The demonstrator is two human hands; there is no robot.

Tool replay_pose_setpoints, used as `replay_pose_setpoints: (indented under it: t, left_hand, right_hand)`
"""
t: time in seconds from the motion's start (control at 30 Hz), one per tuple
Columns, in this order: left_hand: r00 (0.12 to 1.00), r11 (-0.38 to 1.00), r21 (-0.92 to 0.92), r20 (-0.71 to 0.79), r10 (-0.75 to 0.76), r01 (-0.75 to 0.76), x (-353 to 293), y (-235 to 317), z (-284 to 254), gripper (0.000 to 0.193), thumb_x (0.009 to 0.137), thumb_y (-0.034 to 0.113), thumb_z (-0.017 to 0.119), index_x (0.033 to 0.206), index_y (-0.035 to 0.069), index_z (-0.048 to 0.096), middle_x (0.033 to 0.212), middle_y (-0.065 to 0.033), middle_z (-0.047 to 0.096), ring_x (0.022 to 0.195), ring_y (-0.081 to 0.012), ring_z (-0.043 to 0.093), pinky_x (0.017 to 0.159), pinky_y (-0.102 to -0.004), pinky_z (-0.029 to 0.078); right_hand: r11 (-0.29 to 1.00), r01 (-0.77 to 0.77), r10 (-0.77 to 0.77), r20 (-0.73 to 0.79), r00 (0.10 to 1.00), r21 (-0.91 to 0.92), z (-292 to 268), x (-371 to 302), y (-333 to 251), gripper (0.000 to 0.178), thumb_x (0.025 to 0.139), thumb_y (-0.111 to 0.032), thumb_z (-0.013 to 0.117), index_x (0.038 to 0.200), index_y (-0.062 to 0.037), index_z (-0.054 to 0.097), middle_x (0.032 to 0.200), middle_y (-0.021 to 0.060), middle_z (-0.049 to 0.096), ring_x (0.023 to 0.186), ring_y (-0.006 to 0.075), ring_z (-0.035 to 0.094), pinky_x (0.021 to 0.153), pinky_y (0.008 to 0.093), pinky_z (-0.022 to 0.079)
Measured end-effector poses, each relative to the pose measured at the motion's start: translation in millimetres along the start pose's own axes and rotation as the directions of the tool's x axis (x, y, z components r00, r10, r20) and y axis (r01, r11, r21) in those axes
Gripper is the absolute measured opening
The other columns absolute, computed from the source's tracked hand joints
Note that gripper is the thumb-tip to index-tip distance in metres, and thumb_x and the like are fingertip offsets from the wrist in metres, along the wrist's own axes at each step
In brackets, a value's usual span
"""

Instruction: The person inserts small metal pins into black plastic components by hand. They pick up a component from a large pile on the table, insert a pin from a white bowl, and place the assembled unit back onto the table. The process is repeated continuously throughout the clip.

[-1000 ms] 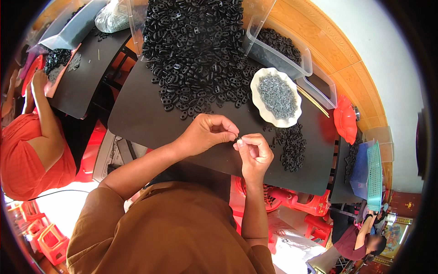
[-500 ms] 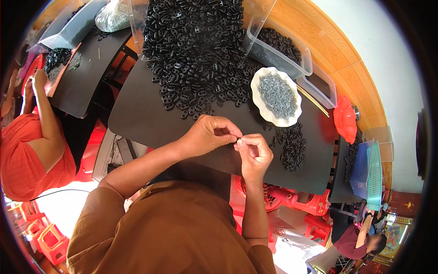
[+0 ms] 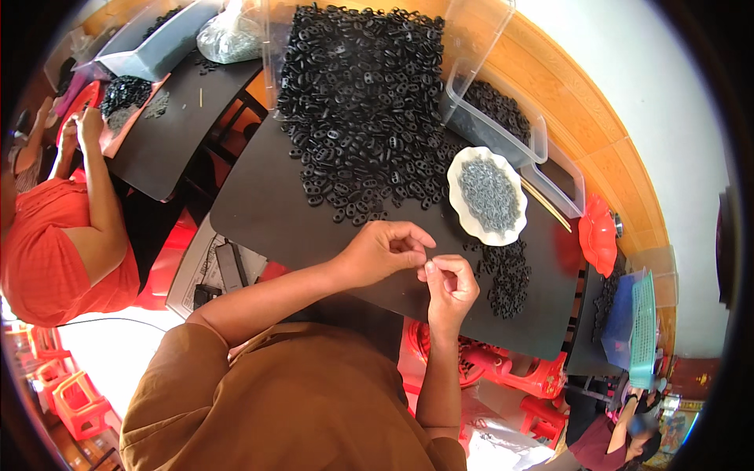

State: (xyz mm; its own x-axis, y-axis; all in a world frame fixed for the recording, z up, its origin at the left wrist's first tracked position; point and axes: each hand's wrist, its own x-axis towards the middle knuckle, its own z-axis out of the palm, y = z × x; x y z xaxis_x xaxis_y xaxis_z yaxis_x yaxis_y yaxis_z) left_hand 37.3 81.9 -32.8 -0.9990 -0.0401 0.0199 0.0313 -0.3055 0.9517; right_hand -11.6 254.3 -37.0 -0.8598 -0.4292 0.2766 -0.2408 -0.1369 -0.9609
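Observation:
My left hand (image 3: 385, 253) and my right hand (image 3: 452, 290) meet over the front part of the dark table (image 3: 255, 196). Thumb and forefinger of each are pinched close to the other's, around something too small to make out. Beyond them spreads a big heap of black oval pieces with two holes (image 3: 365, 110). To the right stands a white scalloped dish (image 3: 463, 222) full of small greyish, see-through bits (image 3: 488, 196). Just in front of that dish lies a smaller pile of little black pieces (image 3: 509, 282), close to my right hand.
Clear plastic bins (image 3: 503, 145) stand behind the dish, with wooden chopsticks (image 3: 547, 204) beside them. A red scalloped dish (image 3: 598, 235) and a turquoise basket (image 3: 642, 330) are farther right. At left, a person in red (image 3: 71, 243) works at another table (image 3: 169, 145).
The whole view has shifted, so the table and my hands appear lower and farther right. My fingertips have parted slightly; the small dark bit seen between them earlier is hard to see now.

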Motion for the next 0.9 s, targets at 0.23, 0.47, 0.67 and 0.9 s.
replay_pose_setpoints:
  t: [0.23, 0.47, 0.67, 0.9]
  left_hand:
    - [0.999, 0.984, 0.171, -0.009, 0.052, -0.050, -5, 5, 5, 0.013, 0.091, -0.002, 0.067, 0.104, -0.005, 0.068, 0.090, -0.0100, 0.073, 0.083, -0.0140, 0.072, 0.076, -0.0283, 0.059]
    - [0.962, 0.801, 0.553, 0.006, 0.272, -0.230, -19, 17, -8, 0.018, 0.086, 0.004, 0.074, 0.104, 0.001, 0.073, 0.098, -0.0110, 0.074, 0.087, -0.0199, 0.072, 0.074, -0.0319, 0.058]
    - [0.893, 0.151, 0.962, 0.144, 0.426, -0.227, -14, 44, -71, 0.015, 0.079, 0.007, 0.075, 0.094, 0.008, 0.075, 0.093, -0.0045, 0.067, 0.088, -0.0240, 0.061, 0.077, -0.0363, 0.053]
    - [0.935, -0.029, 0.972, 0.233, 0.268, -0.234, 8, 38, -79, 0.017, 0.080, 0.010, 0.073, 0.098, 0.009, 0.073, 0.093, -0.0029, 0.062, 0.092, -0.0225, 0.059, 0.080, -0.0347, 0.053]
  right_hand:
    - [0.995, -0.075, 0.078, 0.046, 0.996, -0.064, -6, -3, -2, 0.009, 0.091, 0.008, 0.066, 0.097, 0.0026, 0.063, 0.092, 0.0081, 0.065, 0.077, 0.0120, 0.066, 0.070, 0.0265, 0.058]
    - [0.985, -0.042, 0.070, 0.158, 0.985, -0.170, -21, -4, 5, 0.011, 0.089, 0.006, 0.071, 0.099, 0.0033, 0.067, 0.089, 0.0061, 0.069, 0.080, 0.0102, 0.067, 0.070, 0.0219, 0.053]
    - [0.994, -0.098, 0.101, 0.089, 0.991, -0.041, -17, -3, 3, 0.010, 0.089, 0.005, 0.072, 0.097, 0.0025, 0.067, 0.088, 0.0052, 0.069, 0.082, 0.0103, 0.067, 0.072, 0.0220, 0.052]
    - [0.996, -0.085, 0.088, 0.079, 0.993, -0.037, -17, -3, 4, 0.009, 0.090, 0.005, 0.071, 0.097, 0.0028, 0.067, 0.089, 0.0059, 0.069, 0.083, 0.0109, 0.068, 0.075, 0.0224, 0.053]
